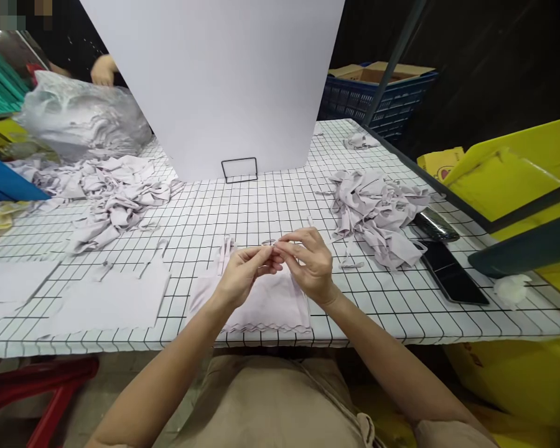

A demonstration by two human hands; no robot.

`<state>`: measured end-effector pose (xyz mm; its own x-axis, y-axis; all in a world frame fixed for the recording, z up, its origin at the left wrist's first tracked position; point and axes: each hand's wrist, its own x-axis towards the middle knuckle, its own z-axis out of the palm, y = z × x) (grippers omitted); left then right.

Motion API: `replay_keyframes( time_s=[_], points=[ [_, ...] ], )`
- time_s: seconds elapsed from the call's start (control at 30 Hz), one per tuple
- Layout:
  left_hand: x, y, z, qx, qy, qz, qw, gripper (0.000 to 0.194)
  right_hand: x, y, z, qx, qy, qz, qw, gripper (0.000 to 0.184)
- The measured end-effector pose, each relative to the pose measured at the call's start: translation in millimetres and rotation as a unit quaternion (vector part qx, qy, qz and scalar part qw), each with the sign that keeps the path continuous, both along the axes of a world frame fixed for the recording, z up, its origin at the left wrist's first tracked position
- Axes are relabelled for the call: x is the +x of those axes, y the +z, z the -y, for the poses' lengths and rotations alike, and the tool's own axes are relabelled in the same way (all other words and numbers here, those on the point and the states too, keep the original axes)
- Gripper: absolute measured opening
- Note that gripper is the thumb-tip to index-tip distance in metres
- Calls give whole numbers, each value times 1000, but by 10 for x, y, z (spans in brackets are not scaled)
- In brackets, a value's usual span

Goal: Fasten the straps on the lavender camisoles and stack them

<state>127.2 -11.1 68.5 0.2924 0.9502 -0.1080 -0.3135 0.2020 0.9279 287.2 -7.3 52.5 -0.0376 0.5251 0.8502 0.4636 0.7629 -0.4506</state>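
My left hand point(245, 270) and my right hand point(310, 261) meet fingertip to fingertip just above a pale lilac garment point(266, 305) that lies flat at the table's near edge. Both hands are closed in a pinch on a thin strap point(274, 244) of that garment. The garment's scalloped hem points toward me. Another flat lilac garment point(116, 295) lies to the left of it.
A heap of lilac garments point(378, 211) lies at right, another heap point(112, 193) at left. A black phone point(452, 274) and a dark case point(436, 225) sit at right. A white board point(214, 81) stands behind. Another person's hand point(103, 71) rests by a plastic bag point(81, 115).
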Motion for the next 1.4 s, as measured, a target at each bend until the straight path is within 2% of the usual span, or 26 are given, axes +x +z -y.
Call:
replay_keyframes(
  time_s=[0.1,0.17,0.27,0.33,0.4,0.5,0.57,0.63,0.7,0.8,0.87,0.97,1.1,1.27,1.4],
  points=[
    [2,-33,30,-30,17,51,998,30,-30,-47,47,-26,22,15,999,22],
    [6,-57,28,-23,41,51,998,28,-41,-49,72,-95,62,-20,993,23],
    [-1,-84,1,24,52,12,998,24,-17,-13,52,-247,155,-95,952,18],
    [-21,-100,-22,75,48,-42,995,22,27,20,0,-314,198,-94,924,16],
    [-56,-132,-48,111,45,-91,989,21,77,39,-63,-327,189,-38,925,13],
    [-146,-255,-76,157,46,-158,974,17,133,17,-142,-294,114,64,947,8],
    [-230,-386,-74,213,57,-254,942,10,151,-35,-178,-291,88,95,948,10],
    [-320,-530,-49,255,59,-378,888,9,158,-104,-205,-318,107,96,937,12],
    [-395,-653,-11,260,38,-475,840,19,150,-178,-229,-357,151,86,918,14],
    [-452,-761,30,242,10,-542,805,22,108,-272,-268,-384,184,80,901,14],
    [-456,-795,33,237,6,-547,803,18,65,-320,-293,-383,183,89,901,14],
    [-444,-841,22,240,8,-527,815,14,-2,-378,-318,-374,193,127,898,13],
    [-433,-915,27,270,33,-498,824,8,-68,-461,-334,-344,223,180,894,12],
    [-435,-960,34,275,48,-486,828,13,-85,-552,-357,-323,236,230,887,11],
    [-436,-961,26,270,49,-482,832,13,-81,-553,-375,-322,238,248,882,12]
  ],
)
